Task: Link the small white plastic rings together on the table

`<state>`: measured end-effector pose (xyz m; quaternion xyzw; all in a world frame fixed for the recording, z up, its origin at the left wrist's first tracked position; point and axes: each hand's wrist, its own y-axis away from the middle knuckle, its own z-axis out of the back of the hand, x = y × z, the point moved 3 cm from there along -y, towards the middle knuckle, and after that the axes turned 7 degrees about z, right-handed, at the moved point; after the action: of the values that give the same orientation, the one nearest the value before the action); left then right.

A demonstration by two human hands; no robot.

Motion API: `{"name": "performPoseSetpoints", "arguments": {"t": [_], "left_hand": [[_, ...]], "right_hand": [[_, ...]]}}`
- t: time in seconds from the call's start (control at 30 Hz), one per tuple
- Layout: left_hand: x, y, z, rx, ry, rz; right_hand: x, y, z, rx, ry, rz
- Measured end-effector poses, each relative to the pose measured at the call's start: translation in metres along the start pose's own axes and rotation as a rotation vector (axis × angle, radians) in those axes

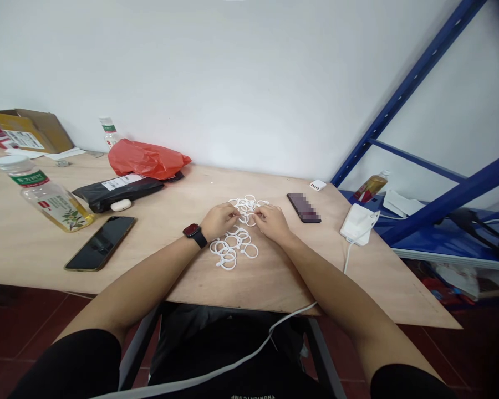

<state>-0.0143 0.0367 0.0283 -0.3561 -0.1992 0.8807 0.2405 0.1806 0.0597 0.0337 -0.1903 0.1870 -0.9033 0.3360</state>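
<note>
White plastic curtain rings lie in two groups on the wooden table: a far pile just beyond my fingertips and a looser near group closer to me. Each ring has a small knob or eyelet on its edge. My left hand, with a black watch on its wrist, is closed in a pinch at the left side of the far pile. Opposite it, my right hand pinches a white ring between thumb and finger. A ring also shows at the left fingertips, partly covered by them.
On the left are a phone, a drink bottle, a black parcel, a red plastic bag and a cardboard box. To the right are a second phone, a white charger with cable, and a blue rack.
</note>
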Motion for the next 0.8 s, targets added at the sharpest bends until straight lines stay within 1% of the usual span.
{"name": "performPoseSetpoints", "arguments": {"t": [0.07,0.2,0.43,0.53,0.6,0.7,0.8], "left_hand": [[0.000,0.000,0.001,-0.034,0.007,-0.006],[-0.003,-0.001,0.006,-0.091,0.032,-0.011],[-0.012,-0.001,0.008,-0.123,0.081,-0.034],[-0.012,-0.002,0.009,-0.146,0.101,-0.008],[-0.010,-0.002,0.011,-0.176,0.110,0.027],[-0.005,-0.002,0.012,-0.199,0.121,0.062],[-0.003,-0.002,0.010,-0.180,0.125,0.053]], "right_hand": [[-0.002,0.000,0.001,-0.036,-0.001,-0.011],[-0.005,0.000,0.001,-0.060,0.008,-0.021],[-0.007,0.000,0.002,-0.060,0.088,-0.009],[-0.008,0.000,0.005,-0.075,0.148,0.019],[-0.009,0.000,0.008,-0.100,0.169,0.012],[-0.012,0.001,0.009,-0.128,0.144,-0.048],[-0.020,0.001,0.006,-0.121,0.071,-0.177]]}}
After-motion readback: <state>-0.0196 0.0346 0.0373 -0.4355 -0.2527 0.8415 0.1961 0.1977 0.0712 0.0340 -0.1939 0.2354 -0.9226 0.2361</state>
